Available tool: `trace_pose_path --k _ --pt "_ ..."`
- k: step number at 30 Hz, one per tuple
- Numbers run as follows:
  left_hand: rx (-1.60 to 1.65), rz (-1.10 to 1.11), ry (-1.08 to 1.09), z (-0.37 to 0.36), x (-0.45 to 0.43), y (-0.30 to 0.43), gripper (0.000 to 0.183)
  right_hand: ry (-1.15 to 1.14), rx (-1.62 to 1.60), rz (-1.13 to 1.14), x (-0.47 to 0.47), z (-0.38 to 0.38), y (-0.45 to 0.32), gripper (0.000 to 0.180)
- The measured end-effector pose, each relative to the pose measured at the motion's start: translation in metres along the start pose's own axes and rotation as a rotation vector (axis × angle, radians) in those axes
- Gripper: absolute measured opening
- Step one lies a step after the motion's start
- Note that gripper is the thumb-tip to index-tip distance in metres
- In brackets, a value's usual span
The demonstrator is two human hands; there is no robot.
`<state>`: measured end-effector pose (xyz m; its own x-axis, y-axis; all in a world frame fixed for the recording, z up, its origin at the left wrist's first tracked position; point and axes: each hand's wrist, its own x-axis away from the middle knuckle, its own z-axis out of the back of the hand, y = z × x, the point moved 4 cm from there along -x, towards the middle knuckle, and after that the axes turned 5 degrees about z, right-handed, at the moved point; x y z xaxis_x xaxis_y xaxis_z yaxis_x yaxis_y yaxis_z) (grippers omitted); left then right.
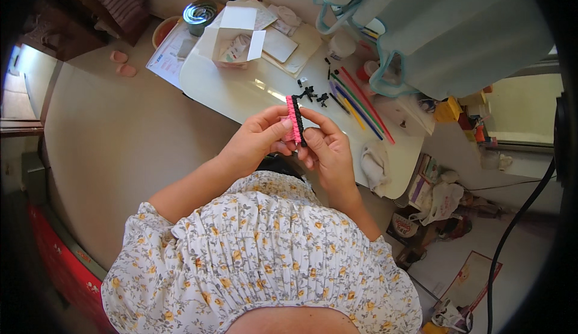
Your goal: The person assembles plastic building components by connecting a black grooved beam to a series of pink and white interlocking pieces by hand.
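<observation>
A small ridged strip (294, 122), pink on one side and black along the other, is held upright between my two hands over the table's near edge. My left hand (258, 141) pinches its pink side, thumb on the face. On the black side, the fingers and thumb of my right hand (333, 151) grip the edge. The fingers hide part of its lower end. Just beyond it, several small black pieces (309, 93) lie on the white tabletop (253, 85). Coloured sticks or strips (359, 104) in red, green, blue, yellow and purple lie to their right.
An open white box (232, 47) stands at the back left near papers (289, 47) and a round tin (199, 17). A pale cloth (375, 167) lies at the right edge. A curtain (429, 31) hangs over the back right. A black cable (505, 239) runs down the right side.
</observation>
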<state>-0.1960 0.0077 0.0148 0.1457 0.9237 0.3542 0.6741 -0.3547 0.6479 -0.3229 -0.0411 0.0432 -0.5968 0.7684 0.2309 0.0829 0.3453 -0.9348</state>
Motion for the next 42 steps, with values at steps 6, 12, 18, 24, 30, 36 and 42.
trace_pose_path --k 6,12,18,24,30,36,42 --pt "-0.138 -0.082 0.002 -0.008 -0.005 0.006 0.029 -0.037 0.063 0.034 -0.002 0.006 -0.006 0.035" --pt "-0.213 -0.163 0.03 -0.025 -0.014 0.004 0.026 -0.092 0.132 0.072 -0.003 0.025 -0.011 0.035" --pt "-0.227 -0.173 0.074 -0.04 -0.025 -0.006 0.025 -0.104 0.115 0.08 -0.001 0.045 -0.015 0.036" --pt "-0.255 -0.204 0.042 -0.047 -0.031 -0.012 0.032 -0.131 0.12 0.077 -0.002 0.059 -0.016 0.038" --pt "-0.35 -0.295 0.045 -0.056 -0.028 -0.01 0.038 -0.098 0.184 0.171 0.003 0.061 -0.02 0.045" --pt "-0.201 -0.345 0.037 -0.06 -0.026 -0.01 0.038 -0.061 0.361 0.344 0.003 0.064 -0.023 0.044" --pt "-0.089 -0.281 0.14 -0.056 -0.026 -0.014 0.033 -0.059 0.351 0.384 0.004 0.065 -0.023 0.04"
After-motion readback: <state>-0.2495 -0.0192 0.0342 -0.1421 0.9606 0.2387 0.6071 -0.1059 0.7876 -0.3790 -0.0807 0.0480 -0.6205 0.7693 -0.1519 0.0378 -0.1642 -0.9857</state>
